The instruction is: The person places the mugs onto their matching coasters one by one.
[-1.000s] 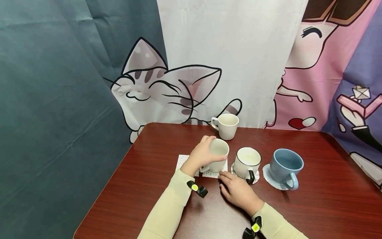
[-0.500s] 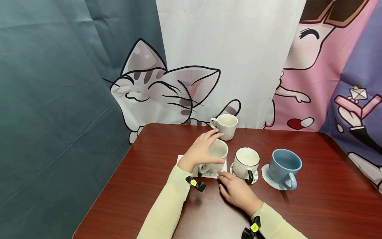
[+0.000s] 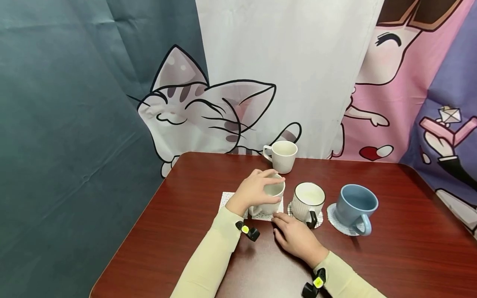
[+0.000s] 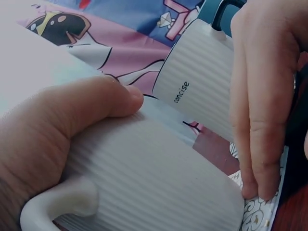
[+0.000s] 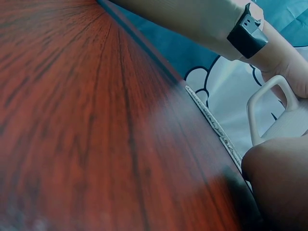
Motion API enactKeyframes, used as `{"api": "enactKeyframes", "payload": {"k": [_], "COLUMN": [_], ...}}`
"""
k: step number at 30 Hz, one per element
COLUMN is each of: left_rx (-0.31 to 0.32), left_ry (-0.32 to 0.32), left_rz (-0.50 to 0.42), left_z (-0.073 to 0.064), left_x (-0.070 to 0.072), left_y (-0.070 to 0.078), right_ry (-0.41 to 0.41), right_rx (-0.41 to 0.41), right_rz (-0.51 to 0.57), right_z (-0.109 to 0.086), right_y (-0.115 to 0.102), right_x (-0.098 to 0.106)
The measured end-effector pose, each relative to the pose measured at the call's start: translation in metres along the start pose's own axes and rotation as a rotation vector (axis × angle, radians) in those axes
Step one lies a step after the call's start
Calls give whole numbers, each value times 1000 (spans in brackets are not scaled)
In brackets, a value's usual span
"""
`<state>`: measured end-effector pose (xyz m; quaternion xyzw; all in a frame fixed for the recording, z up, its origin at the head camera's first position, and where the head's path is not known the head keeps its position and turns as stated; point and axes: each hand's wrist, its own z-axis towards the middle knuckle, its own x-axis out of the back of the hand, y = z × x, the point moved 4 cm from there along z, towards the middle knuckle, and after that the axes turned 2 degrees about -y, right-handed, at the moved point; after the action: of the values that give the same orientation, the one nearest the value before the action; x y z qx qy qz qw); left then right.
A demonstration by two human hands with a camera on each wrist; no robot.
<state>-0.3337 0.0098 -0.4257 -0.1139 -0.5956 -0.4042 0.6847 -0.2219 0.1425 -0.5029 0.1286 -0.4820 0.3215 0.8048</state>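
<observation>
A ribbed white mug (image 3: 269, 207) stands on a square speckled coaster (image 3: 261, 217), its handle facing left and toward me. My left hand (image 3: 255, 190) holds it from the left, thumb on its near side and fingers arched across the rim; the left wrist view shows the thumb against the ribbed wall (image 4: 159, 163). The far fingertips are partly hidden. My right hand (image 3: 298, 240) rests on the table, its extended fingertips touching the coaster's near right corner. In the right wrist view, the mug handle (image 5: 252, 115) rises behind the right hand (image 5: 284, 178).
Another square coaster (image 3: 226, 198) lies left of the mug. To the right stand a black-rimmed mug (image 3: 306, 207) on a round coaster (image 3: 320, 221) and a blue mug (image 3: 354, 211) on another (image 3: 335, 223). A white mug (image 3: 284, 159) stands at the back edge.
My left hand's fingers lifted off the white mug half a second ago and have now come back down over its rim. The right hand and the mugs have stayed in place.
</observation>
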Motion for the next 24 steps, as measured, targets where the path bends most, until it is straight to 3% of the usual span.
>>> {"api": "enactKeyframes", "payload": {"k": [14, 24], "left_rx": [183, 265], "left_ry": [59, 79], "left_rz": [57, 80], "left_z": [-4, -4], "left_x": [-2, -5], "left_y": [11, 19], "right_ry": [22, 17], "right_rx": [32, 24], "right_rz": [-1, -7], "right_z": [1, 0], "right_y": [0, 1], "right_x": [-1, 0]}}
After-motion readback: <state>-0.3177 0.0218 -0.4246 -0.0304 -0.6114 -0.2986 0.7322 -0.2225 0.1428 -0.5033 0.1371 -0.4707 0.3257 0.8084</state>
